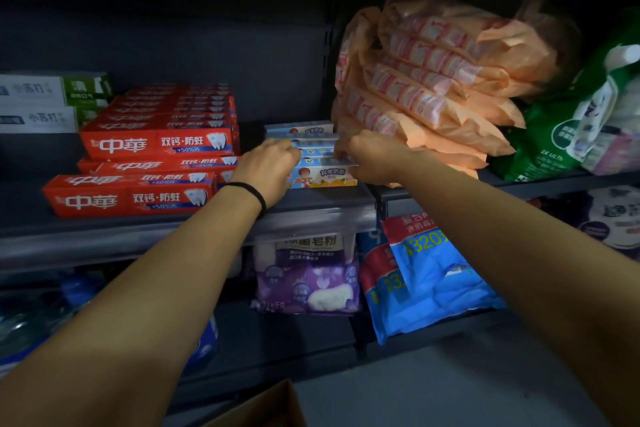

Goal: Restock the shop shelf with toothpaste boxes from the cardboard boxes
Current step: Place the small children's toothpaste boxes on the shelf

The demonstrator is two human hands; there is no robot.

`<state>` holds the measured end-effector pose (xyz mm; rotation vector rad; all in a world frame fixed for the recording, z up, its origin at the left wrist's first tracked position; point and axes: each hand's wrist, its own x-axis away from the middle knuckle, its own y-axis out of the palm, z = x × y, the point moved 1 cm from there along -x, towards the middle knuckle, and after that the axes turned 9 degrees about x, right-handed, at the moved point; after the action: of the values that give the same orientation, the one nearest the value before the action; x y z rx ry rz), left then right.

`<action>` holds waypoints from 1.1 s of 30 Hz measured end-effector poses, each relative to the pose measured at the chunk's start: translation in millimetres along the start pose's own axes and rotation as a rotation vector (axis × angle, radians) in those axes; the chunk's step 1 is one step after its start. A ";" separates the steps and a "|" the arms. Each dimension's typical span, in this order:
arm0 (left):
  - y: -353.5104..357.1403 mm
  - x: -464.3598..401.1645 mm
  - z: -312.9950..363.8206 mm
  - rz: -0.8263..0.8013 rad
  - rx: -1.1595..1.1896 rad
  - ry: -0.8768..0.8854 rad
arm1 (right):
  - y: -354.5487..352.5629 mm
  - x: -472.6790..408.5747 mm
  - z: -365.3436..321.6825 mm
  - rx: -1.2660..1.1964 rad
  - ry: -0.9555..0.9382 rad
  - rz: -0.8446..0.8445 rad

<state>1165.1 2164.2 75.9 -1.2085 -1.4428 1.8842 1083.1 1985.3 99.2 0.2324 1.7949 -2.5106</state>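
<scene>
Shelf (311, 215), dark metal: your left hand (268, 166) and right hand (372, 161) bracket a short stack of small blue toothpaste boxes (322, 175), fingers curled onto its left and right ends, near the shelf's right edge. Further blue boxes lie just behind, toward the back. Left of them: red toothpaste boxes (156, 144), stacked in rows; far left, white-and-green boxes (52, 90). Right of your hands: orange plastic packs (433, 80), piled; green bag (554, 135) beyond. Lower shelf: purple bag (306, 281), blue bag (433, 281). Near bottom edge: cardboard box (270, 406), corner only
</scene>
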 end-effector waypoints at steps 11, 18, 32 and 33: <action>-38.9 63.6 15.2 0.036 0.014 0.065 | -28.4 51.1 -56.0 -0.065 -0.021 0.131; -29.0 146.0 13.7 -0.053 0.052 0.087 | -13.1 102.2 -128.5 -0.075 -0.070 0.123; 133.2 270.9 5.8 -0.455 0.114 0.051 | 137.7 160.3 -227.3 -0.258 -0.102 -0.156; 147.9 276.3 6.5 -0.490 0.125 0.055 | 150.3 162.3 -230.4 -0.272 -0.107 -0.173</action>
<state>1042.1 2329.7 -160.2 -0.7534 -1.4103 1.5622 963.4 2161.6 -138.7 -0.0702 2.1645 -2.2912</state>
